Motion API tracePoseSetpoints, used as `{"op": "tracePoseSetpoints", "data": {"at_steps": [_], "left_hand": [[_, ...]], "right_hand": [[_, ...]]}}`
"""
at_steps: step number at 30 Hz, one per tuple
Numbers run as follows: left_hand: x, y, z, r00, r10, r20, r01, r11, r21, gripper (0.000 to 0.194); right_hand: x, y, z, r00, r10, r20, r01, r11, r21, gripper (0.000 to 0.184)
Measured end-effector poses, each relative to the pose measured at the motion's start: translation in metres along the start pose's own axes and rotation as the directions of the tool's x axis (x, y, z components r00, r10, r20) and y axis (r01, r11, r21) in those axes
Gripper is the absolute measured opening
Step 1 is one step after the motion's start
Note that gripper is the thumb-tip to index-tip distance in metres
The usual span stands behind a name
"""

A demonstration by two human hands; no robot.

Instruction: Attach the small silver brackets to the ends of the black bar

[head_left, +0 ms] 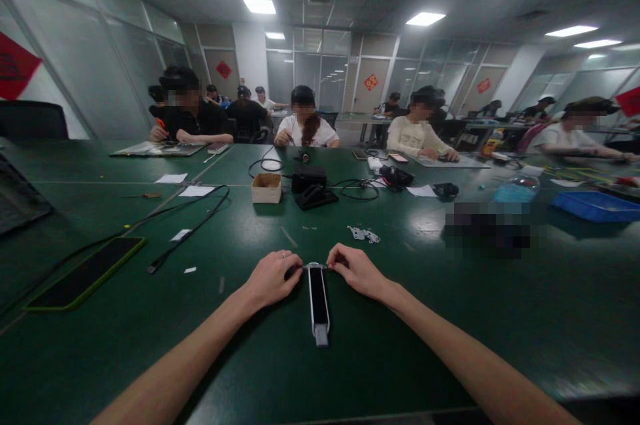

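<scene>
A narrow black strip-shaped device with a silvery frame (318,302) lies lengthwise on the green table (410,318), its far end between my hands. My left hand (273,276) has its fingers curled and pinched at the left of that far end; a ring shows on one finger. My right hand (353,268) is curled and pinched at the right of the same end. Both hands touch the device's top edge. What the fingertips grip there is too small to make out. A small metal bracket piece (365,234) lies just beyond my right hand.
A phone in a green case (87,272) lies at left with a black cable (185,222). Beyond sit a small cardboard box (267,188), a black stand and box (313,188) and a blue tray (595,205) at right. Several people work at the far side.
</scene>
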State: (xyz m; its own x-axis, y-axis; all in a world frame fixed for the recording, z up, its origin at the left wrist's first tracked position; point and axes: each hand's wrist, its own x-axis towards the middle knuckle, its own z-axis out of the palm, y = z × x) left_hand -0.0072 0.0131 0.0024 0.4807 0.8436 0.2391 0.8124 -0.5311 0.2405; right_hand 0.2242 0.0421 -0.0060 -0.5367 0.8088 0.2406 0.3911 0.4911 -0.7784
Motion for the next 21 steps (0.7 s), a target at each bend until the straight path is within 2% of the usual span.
{"op": "tracePoseSetpoints", "data": {"at_steps": [5,8,15,21], "left_hand": [[0.000,-0.001,0.001,1.000,0.013,-0.011,-0.013,1.000,-0.009,0.015],[0.000,0.000,0.000,1.000,0.007,-0.010,-0.007,1.000,-0.013,0.016],[0.000,-0.001,-0.004,1.000,0.008,0.002,-0.008,0.999,-0.036,0.017],[0.000,-0.002,-0.004,1.000,0.016,0.008,-0.015,0.999,-0.050,0.020]], "right_hand": [[-0.001,0.004,0.004,0.998,0.049,-0.025,-0.046,0.992,0.114,0.004],[-0.002,0.001,0.005,0.996,0.071,-0.046,-0.066,0.991,0.116,0.003],[-0.003,-0.009,-0.001,0.999,-0.026,-0.022,0.024,0.994,-0.107,0.007],[-0.002,-0.011,-0.005,1.000,-0.014,-0.014,0.011,0.982,-0.190,0.006]]}}
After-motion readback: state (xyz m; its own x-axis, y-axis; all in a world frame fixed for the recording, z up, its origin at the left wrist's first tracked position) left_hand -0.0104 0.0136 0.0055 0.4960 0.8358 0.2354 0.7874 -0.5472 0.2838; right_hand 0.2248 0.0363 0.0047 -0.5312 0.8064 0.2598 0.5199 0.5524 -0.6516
